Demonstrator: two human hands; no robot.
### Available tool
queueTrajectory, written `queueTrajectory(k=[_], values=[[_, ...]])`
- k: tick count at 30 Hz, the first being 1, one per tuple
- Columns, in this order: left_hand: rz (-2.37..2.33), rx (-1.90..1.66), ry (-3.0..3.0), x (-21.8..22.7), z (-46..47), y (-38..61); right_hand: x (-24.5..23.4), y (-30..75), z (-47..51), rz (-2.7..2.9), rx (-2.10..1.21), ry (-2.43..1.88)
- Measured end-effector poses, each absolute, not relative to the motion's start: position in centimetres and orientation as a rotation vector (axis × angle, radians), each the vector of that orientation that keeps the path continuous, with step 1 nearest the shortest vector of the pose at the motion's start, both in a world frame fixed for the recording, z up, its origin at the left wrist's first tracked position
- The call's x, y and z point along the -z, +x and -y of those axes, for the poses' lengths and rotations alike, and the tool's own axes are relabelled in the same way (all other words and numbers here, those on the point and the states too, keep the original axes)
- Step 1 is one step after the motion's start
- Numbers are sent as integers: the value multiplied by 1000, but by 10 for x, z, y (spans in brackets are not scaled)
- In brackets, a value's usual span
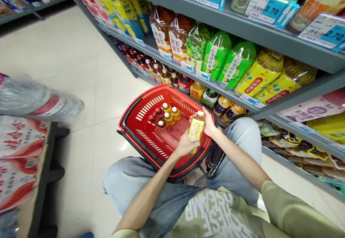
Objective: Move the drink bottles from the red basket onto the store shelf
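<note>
A small drink bottle (196, 128) with a yellow label and white cap is upright and slightly tilted above the near right part of the red shopping basket (129, 114). My left hand (185, 144) is wrapped round its lower part. From the right and behind, the fingers of my right hand (208, 124) close on its upper part. Inside the basket stand several small bottles: yellow-labelled ones (169, 117) with white caps, a darker-capped bottle (162, 125), and red-capped bottles (152, 118). The basket sits between my bent knees.
Shelves (188, 65) on the right hold large tea bottles (215, 55), with small bottles (165, 75) on the lowest level. A pallet (51, 159) stacked with red-and-white packs (18, 177) and wrapped large bottles (51, 99) stand at left. Tiled floor (88, 87) lies between.
</note>
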State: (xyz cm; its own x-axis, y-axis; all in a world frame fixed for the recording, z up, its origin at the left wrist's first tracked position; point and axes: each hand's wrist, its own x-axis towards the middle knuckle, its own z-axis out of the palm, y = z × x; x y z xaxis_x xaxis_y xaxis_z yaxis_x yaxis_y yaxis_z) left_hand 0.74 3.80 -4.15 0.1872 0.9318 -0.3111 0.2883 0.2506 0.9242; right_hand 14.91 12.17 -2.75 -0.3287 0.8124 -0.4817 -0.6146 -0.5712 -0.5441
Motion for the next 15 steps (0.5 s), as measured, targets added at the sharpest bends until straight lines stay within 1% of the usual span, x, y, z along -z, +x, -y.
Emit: queueTrajectory(k=[3,9,15], values=[[-1198,-795,1118,37,-36,9,23,150,-121,377,-2030,-829],[-960,-728,651,27,-22,18,12,148,-117,350,-2048,-807],[-906,-744,630,37,-20,19,13,150,-116,334,-2038,-822]])
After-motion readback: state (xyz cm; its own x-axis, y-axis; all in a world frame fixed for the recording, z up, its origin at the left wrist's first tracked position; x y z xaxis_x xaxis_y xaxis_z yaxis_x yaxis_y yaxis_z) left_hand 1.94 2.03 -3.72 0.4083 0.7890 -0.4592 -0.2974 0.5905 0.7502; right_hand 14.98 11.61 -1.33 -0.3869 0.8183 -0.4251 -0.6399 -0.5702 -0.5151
